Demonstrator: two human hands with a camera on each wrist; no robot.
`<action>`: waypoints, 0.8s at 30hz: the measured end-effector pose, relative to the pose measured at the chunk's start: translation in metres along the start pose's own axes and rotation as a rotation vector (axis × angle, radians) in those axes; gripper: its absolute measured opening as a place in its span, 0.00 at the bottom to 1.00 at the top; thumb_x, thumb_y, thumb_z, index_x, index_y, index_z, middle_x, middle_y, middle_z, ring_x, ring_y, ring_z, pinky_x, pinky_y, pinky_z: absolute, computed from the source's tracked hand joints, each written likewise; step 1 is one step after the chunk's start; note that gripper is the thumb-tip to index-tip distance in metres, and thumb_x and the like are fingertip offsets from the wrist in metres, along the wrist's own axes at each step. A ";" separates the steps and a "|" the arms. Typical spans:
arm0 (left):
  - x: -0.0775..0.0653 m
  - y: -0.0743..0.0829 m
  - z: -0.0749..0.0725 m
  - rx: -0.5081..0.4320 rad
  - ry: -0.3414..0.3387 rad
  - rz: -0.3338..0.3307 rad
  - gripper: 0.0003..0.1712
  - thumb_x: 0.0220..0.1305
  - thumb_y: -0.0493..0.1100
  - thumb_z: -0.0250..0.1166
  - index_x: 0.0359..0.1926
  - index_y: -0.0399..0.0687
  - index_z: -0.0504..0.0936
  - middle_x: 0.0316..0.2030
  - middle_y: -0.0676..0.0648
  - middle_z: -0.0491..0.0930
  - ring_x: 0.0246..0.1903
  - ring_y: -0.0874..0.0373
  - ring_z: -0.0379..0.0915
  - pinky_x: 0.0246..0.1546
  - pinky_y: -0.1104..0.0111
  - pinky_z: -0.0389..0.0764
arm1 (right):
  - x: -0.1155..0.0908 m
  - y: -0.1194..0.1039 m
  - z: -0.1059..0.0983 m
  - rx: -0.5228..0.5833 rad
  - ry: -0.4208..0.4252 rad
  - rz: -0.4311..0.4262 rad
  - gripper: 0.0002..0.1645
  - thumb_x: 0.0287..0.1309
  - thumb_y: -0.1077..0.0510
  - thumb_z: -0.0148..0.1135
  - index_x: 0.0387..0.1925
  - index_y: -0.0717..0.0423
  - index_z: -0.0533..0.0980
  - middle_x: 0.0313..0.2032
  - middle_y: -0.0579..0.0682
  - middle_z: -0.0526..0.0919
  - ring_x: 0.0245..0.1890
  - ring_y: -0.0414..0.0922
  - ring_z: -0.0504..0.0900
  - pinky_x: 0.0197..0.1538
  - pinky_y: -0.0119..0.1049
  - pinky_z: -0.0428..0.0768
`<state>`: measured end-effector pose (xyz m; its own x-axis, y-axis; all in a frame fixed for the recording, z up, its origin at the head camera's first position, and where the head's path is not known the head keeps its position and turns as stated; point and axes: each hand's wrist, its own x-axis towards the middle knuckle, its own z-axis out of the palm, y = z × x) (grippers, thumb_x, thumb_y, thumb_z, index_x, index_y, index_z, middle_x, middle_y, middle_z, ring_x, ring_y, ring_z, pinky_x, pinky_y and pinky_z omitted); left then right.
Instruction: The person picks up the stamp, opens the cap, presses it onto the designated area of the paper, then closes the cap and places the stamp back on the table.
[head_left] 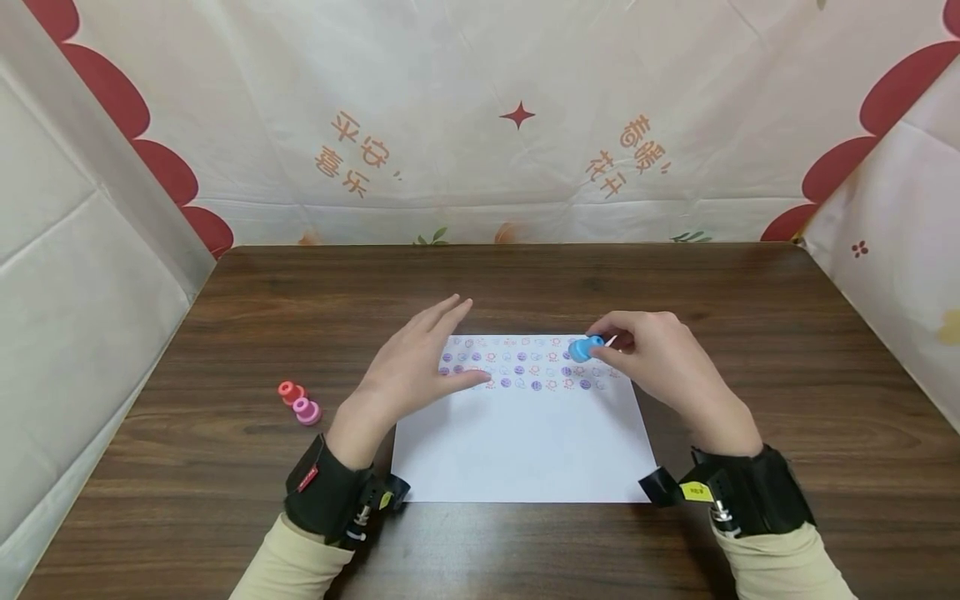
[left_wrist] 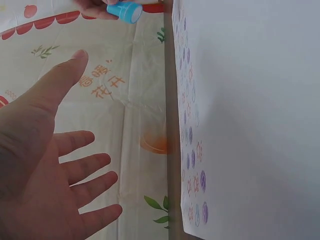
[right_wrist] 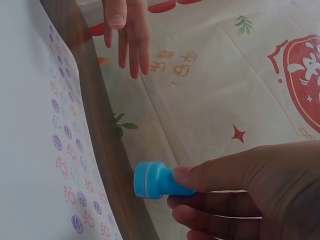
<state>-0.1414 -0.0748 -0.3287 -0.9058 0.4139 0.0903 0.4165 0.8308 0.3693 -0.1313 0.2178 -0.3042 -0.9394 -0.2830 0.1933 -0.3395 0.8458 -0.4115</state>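
Observation:
Between the thumb and fingers of my right hand [head_left: 667,354] is a blue stamp [head_left: 581,349], pinched by its narrow handle. It is over the upper right part of a white sheet of paper [head_left: 517,450]. In the right wrist view the stamp [right_wrist: 152,181] shows its wide end pointing toward the paper. Rows of small purple, red and pale blue stamped prints [head_left: 536,371] cover the sheet's upper part. My left hand [head_left: 408,367], fingers spread and holding nothing, is over the sheet's left side. In the left wrist view, the left palm [left_wrist: 35,175] faces the camera.
To the left of the paper, a red stamp [head_left: 291,392] and a pink stamp [head_left: 307,411] are close together on the dark wooden table [head_left: 187,483]. A pale patterned cloth [head_left: 465,167] hangs behind the table's far edge.

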 end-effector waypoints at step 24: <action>-0.002 0.021 0.012 -0.170 0.017 0.043 0.45 0.56 0.61 0.66 0.72 0.56 0.59 0.70 0.49 0.62 0.68 0.52 0.57 0.64 0.50 0.69 | -0.003 -0.018 0.011 0.090 0.020 -0.040 0.13 0.49 0.61 0.72 0.39 0.57 0.83 0.31 0.53 0.87 0.29 0.47 0.81 0.30 0.44 0.85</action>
<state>-0.1297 -0.0536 -0.3316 -0.8893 0.4402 0.1241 0.4368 0.7371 0.5156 -0.1229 0.1980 -0.3073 -0.9242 -0.3058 0.2288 -0.3804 0.7899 -0.4810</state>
